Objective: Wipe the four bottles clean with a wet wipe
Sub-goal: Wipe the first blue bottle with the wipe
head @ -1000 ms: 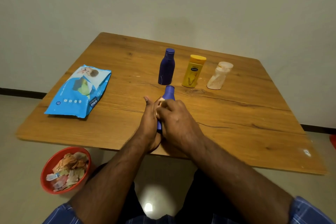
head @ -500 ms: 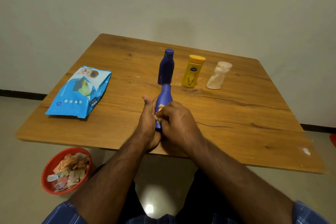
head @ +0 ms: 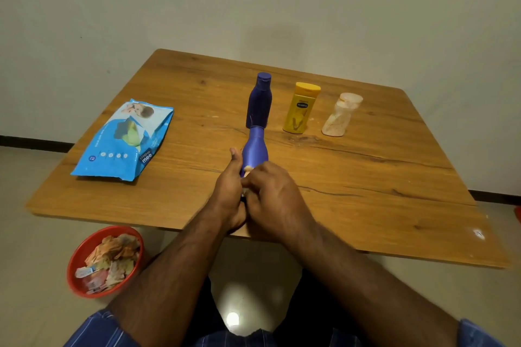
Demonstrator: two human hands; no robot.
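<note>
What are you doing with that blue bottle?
A person is cleaning bottles. The left hand grips a blue bottle low over the wooden table, while the right hand rubs it with a wet wipe that barely shows. Another blue bottle, a yellow bottle and a clear bottle stand behind. The wipes pack lies to the left.

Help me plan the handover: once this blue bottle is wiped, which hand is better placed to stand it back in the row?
Probably the left hand: it grips the held blue bottle, while the right hand pinches the wet wipe against it.
</note>
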